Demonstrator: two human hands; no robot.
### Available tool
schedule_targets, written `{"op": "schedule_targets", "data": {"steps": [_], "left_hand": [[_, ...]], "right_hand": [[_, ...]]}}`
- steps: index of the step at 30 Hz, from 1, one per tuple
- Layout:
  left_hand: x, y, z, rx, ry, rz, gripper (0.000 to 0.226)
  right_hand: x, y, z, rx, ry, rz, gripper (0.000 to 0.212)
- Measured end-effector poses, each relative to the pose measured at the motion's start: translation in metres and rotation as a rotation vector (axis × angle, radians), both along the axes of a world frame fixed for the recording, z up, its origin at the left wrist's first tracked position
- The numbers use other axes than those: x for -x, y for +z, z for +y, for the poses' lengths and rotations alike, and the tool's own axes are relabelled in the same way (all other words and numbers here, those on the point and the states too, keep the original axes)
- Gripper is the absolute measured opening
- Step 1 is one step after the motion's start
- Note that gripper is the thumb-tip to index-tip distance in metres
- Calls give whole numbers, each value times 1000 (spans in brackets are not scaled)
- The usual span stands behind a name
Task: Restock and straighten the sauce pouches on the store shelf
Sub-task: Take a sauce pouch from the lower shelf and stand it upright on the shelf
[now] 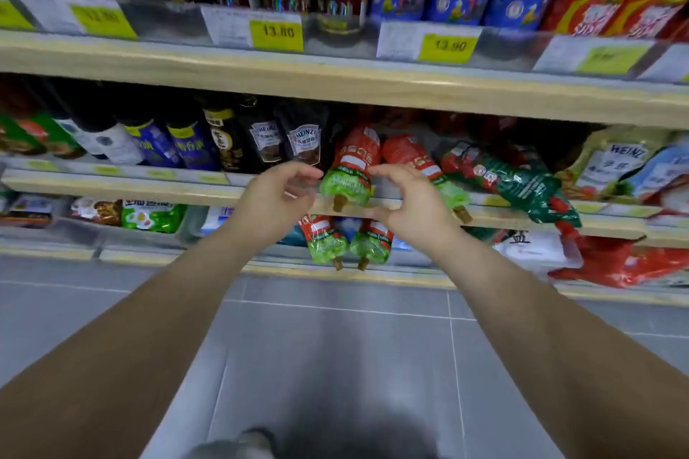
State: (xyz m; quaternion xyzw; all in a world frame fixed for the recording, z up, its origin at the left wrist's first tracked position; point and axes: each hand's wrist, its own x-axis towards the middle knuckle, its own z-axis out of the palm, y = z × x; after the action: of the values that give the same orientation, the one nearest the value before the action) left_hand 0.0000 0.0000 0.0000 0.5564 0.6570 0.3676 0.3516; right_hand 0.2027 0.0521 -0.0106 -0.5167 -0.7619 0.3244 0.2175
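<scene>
A red-and-green sauce pouch (350, 168) with a brown spout pointing down lies on the middle shelf (156, 187), its spout end overhanging the front edge. My left hand (277, 196) is just left of it and my right hand (404, 203) just right, fingers curled and apart, fingertips close to the pouch's sides but holding nothing. A second pouch of the same kind (417, 164) lies to the right, partly behind my right hand. Two more like it (345, 240) hang over the shelf below.
Dark Heinz pouches (304, 140) stand left of the red-and-green one. A red-and-dark-green pouch (522, 181) lies slanted at the right, with pale Heinz packs (619, 160) beyond. Bottles and blue packs fill the upper shelf (335, 84). Grey tiled floor (335, 347) lies below.
</scene>
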Motion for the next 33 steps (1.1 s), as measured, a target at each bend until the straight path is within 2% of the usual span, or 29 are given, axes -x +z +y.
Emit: {"op": "schedule_targets", "data": {"steps": [5, 9, 13, 18, 24, 26, 29, 31, 33], "left_hand": [[8, -66, 18, -125, 42, 13, 30], [15, -96, 27, -233, 9, 83, 44], [10, -105, 37, -347, -5, 100, 46], [-10, -104, 59, -511, 28, 112, 40], [-31, -95, 76, -620, 73, -8, 21], [-38, -91, 80, -629, 94, -40, 19], [-45, -83, 86, -652, 124, -80, 21], [-48, -78, 90, -665, 148, -58, 23], [-50, -75, 95, -659, 175, -34, 26]], "right_hand": [[10, -68, 18, -238, 96, -78, 64], [18, -101, 29, -468, 64, -69, 43], [24, -114, 33, -678, -14, 46, 23], [25, -100, 35, -741, -89, 227, 19], [27, -72, 38, -604, -161, 535, 14], [25, -71, 38, -570, -183, 575, 28], [22, -82, 37, -539, -170, 530, 76], [23, -90, 38, -520, -113, 377, 102], [24, -94, 43, -540, -81, 198, 113]]}}
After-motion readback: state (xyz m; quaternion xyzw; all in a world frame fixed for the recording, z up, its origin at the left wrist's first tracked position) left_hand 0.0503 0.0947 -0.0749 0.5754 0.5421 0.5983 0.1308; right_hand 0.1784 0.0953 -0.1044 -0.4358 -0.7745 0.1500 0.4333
